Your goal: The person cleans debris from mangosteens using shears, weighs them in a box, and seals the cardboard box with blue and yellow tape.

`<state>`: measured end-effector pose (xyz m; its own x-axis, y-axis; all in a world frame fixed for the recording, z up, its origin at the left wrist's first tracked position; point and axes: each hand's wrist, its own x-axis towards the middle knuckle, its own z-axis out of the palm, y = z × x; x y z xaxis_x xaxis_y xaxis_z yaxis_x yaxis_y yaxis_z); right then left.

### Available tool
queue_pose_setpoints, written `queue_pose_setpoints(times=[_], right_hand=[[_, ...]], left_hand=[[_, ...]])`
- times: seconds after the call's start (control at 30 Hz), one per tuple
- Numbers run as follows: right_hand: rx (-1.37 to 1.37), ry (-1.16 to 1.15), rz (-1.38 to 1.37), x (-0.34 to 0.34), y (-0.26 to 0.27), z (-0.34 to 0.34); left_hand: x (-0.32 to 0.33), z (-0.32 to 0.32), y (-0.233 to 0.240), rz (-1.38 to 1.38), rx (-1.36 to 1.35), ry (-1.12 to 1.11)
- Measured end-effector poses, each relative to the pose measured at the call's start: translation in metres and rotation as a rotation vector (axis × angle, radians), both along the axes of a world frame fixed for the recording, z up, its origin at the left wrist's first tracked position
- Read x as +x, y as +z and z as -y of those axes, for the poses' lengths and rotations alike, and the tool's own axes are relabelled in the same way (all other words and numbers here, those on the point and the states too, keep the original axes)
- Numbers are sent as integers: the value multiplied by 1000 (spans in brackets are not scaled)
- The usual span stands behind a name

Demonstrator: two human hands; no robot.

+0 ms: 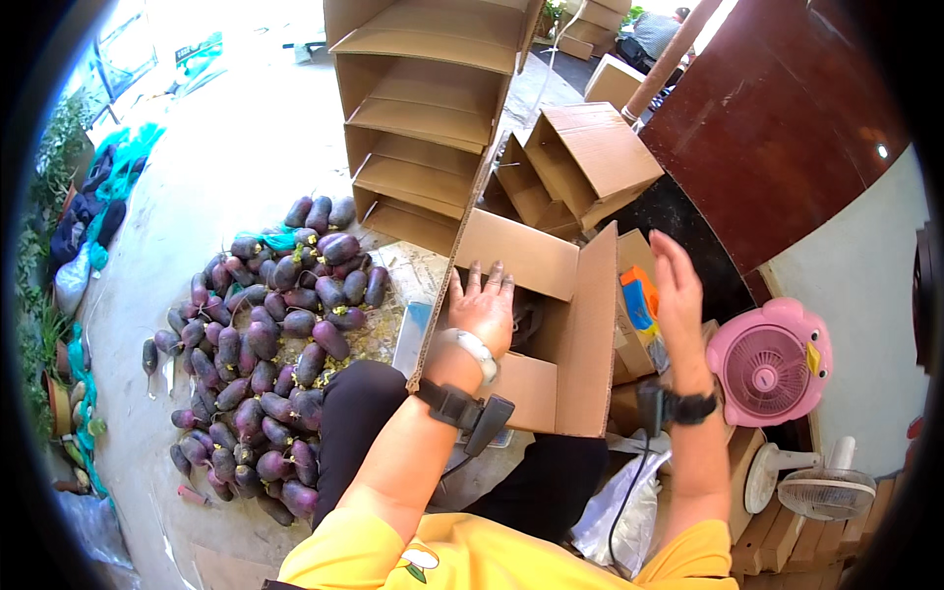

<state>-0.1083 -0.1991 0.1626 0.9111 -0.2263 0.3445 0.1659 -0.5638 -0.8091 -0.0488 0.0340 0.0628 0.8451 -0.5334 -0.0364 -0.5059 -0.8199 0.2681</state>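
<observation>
A cardboard box (586, 332) with raised flaps stands between my knees, its opening facing up. My left hand (483, 310) lies palm down over the box's left side, fingertips against a folded-in flap (523, 251). It wears a pale bangle (472, 350) and a black wrist strap, and holds nothing. My right hand (675, 284) is raised to the right of the box, apart from it. Its fingers are straight and it grips nothing. Inside the box it is dark, and part of that view is hidden by my left hand.
A heap of dark purple radishes (258, 346) covers the floor at left. Open cartons are stacked (424, 110) ahead, with another carton (605, 155) tilted beyond. On the right are an orange-and-blue tape dispenser (640, 299), a pink fan (767, 361) and a white fan (826, 490). A person (653, 37) sits far back.
</observation>
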Motion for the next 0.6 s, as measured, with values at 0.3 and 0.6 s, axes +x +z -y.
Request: queue_pose_setpoints(times=[0.3,0.6], right_hand=[[686,72,-167,-16,-95,-67],[-607,-28,-413,-2,-96,-99]], left_hand=[[-2,-6,-5,27,-42,29],[-19,-18,14,68,-232,89]])
